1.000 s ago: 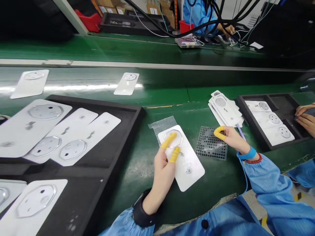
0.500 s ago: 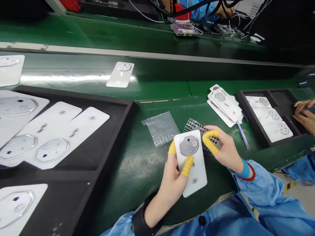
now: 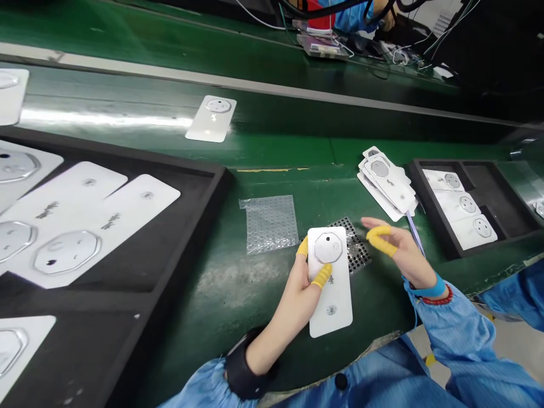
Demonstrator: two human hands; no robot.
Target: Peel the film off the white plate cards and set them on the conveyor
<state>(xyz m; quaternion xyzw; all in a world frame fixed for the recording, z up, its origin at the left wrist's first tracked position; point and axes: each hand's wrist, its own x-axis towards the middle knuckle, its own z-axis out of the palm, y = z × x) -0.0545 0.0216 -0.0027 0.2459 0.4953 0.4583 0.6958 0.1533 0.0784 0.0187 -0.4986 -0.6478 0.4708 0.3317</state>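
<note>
My left hand, yellow cots on thumb and finger, grips a white rectangular panel by its left side. The panel has rounded corners, a grey-edged octagon with a small black hole near its top, and printed marks below. Right of the panel, apart from it, my right hand has its yellow-cotted thumb and finger pinched together; anything between the tips is too small to make out. A sheet with rows of black dots lies on the bench, partly hidden behind the panel. Bubble wrap lies to its left.
A black tray with similar panels fills the left. A stack of panels lies back right, with purple tweezers beside it and another black tray beyond. One loose panel lies farther back.
My right hand has drawn away from the panel to the right, uncovering more of the dotted sheet. The held panel has turned slightly more upright. The other person's hands at the right tray are gone from view.
</note>
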